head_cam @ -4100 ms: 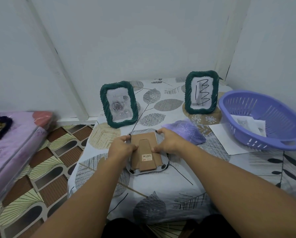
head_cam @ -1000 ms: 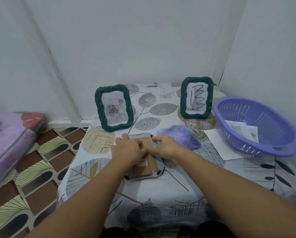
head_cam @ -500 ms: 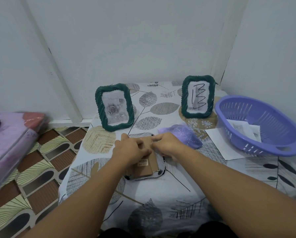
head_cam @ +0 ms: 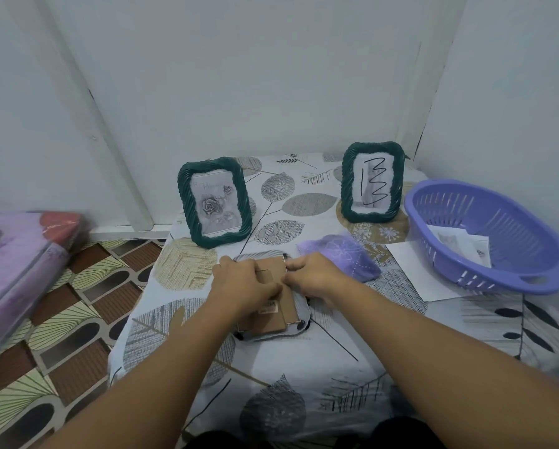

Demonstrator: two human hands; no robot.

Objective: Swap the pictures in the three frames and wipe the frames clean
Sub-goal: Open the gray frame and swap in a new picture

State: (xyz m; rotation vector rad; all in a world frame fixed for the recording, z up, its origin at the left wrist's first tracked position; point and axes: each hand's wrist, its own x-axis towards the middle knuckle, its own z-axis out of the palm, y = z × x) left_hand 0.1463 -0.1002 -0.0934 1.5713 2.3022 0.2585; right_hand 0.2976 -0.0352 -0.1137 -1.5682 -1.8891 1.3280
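A third frame lies face down on the table, its brown cardboard back (head_cam: pixel 284 314) turned up, with the easel stand on it. My left hand (head_cam: pixel 242 283) lies over the upper left of the cardboard, fingers curled onto it. My right hand (head_cam: pixel 310 277) pinches the cardboard's upper right edge with curled fingers. Behind them stand two dark green frames: the left one (head_cam: pixel 215 202) holds a rose picture, the right one (head_cam: pixel 372 181) a sheet with black scribble. A crumpled purple cloth (head_cam: pixel 339 257) lies just right of my right hand.
A purple plastic basket (head_cam: pixel 485 228) with papers (head_cam: pixel 463 244) in it sits at the right, partly on a white sheet (head_cam: pixel 414 270). The leaf-patterned tablecloth (head_cam: pixel 291 361) covers a small table in a wall corner. A pink mattress (head_cam: pixel 12 254) lies on the patterned floor at left.
My hands have moved from the two sides of the cardboard back to its upper middle, close together. In the last second they have barely shifted.
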